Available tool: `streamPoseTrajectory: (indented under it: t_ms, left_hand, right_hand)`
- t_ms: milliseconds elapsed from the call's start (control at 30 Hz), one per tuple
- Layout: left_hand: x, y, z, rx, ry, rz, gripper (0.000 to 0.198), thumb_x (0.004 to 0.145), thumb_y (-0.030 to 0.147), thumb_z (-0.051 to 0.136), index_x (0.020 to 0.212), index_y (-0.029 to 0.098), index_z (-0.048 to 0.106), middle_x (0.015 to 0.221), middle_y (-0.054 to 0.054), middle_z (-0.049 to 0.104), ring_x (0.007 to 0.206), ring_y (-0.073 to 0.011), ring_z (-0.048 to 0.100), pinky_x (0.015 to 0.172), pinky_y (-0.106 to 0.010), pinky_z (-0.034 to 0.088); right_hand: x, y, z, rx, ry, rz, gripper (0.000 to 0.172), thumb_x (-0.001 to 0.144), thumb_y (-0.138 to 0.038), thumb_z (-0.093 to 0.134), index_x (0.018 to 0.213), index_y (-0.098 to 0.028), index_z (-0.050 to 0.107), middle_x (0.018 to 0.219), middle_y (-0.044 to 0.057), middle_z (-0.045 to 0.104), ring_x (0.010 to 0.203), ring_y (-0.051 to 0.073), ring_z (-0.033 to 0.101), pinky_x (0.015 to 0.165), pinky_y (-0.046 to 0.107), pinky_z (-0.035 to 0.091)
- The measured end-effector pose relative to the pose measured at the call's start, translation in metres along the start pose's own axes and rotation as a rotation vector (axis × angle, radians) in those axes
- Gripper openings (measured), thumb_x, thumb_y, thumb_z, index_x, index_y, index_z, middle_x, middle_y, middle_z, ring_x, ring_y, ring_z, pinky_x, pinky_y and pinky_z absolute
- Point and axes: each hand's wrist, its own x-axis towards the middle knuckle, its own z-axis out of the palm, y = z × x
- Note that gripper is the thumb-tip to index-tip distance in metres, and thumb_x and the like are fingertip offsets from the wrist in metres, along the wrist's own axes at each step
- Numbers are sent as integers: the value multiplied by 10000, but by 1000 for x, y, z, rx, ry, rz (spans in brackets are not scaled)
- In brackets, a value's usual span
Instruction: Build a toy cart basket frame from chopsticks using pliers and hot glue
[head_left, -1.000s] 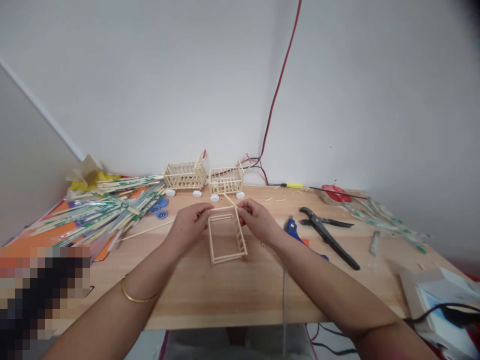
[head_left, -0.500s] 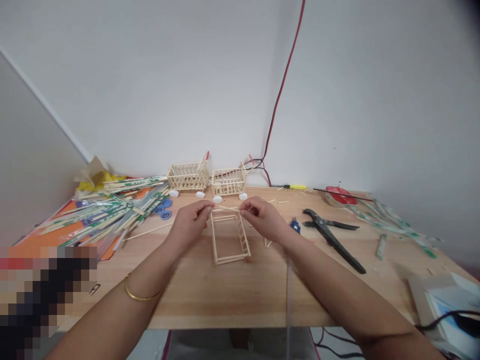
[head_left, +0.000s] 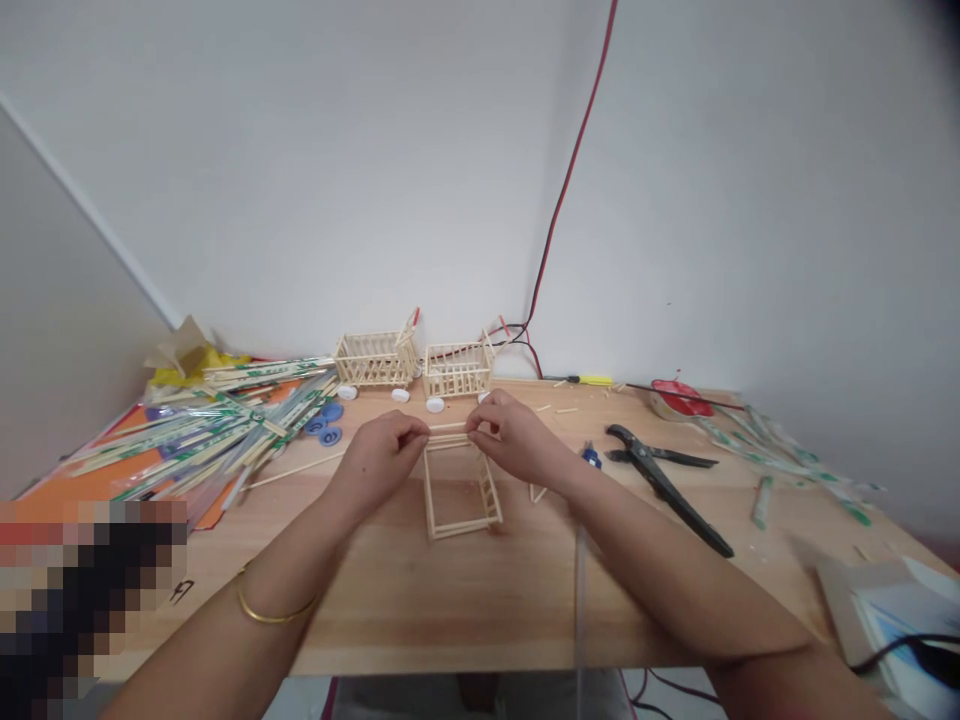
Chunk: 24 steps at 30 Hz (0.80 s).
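My left hand point(head_left: 384, 455) and my right hand point(head_left: 517, 438) are both closed in a pinch at the far end of a small wooden stick frame point(head_left: 429, 495). Between the fingertips runs a short thin wooden stick point(head_left: 448, 428), level and just above the frame's far bar. Each hand has one end of it. The frame lies on the table as an open rectangle, with short rungs along its right side. My fingers partly hide its far corners.
Two finished stick carts point(head_left: 457, 370) on white wheels stand by the wall. Packaged chopsticks point(head_left: 262, 425) and blue wheels point(head_left: 330, 436) lie left. On the right are a glue tip point(head_left: 591, 456), black cutters point(head_left: 667, 485), a red pincushion-like item point(head_left: 681, 398) and wrappers point(head_left: 763, 502).
My hands have come slightly closer together, and the stick between them now lies parallel to the frame's far bar. The view has shifted slightly.
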Motion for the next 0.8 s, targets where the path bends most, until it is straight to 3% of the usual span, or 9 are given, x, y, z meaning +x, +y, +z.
streamPoseTrajectory:
  t_ms: [233, 367, 467, 600, 700, 800]
  left_hand:
    - [-1, 4, 0, -5, 41, 90, 177, 822, 250, 500, 817, 182, 663, 759, -31, 646, 734, -159, 578, 672, -260, 414]
    - [-2, 8, -1, -22, 135, 113, 247, 867, 317, 467, 789, 174, 652, 740, -31, 641, 726, -156, 566, 676, -261, 402]
    - [-2, 9, -1, -30, 114, 86, 282, 848, 404, 507, 782, 171, 654, 674, -15, 599, 663, -145, 536, 633, -255, 386]
    - [-4, 12, -7, -5, -3, 84, 469, 735, 512, 623, 1069, 183, 616, 709, 5, 525, 633, -138, 485, 609, -257, 387]
    - [-10, 20, -12, 29, -95, 145, 661, 673, 503, 685, 1237, 210, 505, 876, -24, 522, 709, -152, 490, 666, -283, 421]
    - [-18, 31, -9, 99, -188, 281, 816, 583, 469, 762, 1298, 243, 439, 1011, -57, 500, 863, -203, 496, 767, -332, 434]
  right_hand:
    - [-2, -1, -8, 24, 23, -7, 106, 784, -95, 538, 783, -157, 624, 819, 28, 523, 690, 108, 492, 649, 231, 391]
    - [-9, 4, -27, -23, 76, 23, 105, 788, -107, 522, 793, -162, 610, 781, 21, 563, 718, 122, 500, 666, 238, 373]
    - [-27, 16, -46, -82, 75, 118, 96, 810, -153, 495, 791, -163, 588, 752, 15, 577, 694, 127, 494, 647, 240, 358]
    - [-63, 33, -65, -116, -171, 189, 110, 805, -165, 485, 777, -172, 592, 734, 9, 588, 674, 129, 504, 623, 231, 349]
    - [-84, 39, -64, -158, -397, 162, 118, 794, -153, 496, 789, -181, 611, 748, 15, 616, 687, 137, 527, 629, 234, 342]
    - [-90, 40, -49, -300, -407, 177, 138, 804, -151, 495, 808, -186, 628, 851, 49, 633, 824, 177, 547, 707, 269, 332]
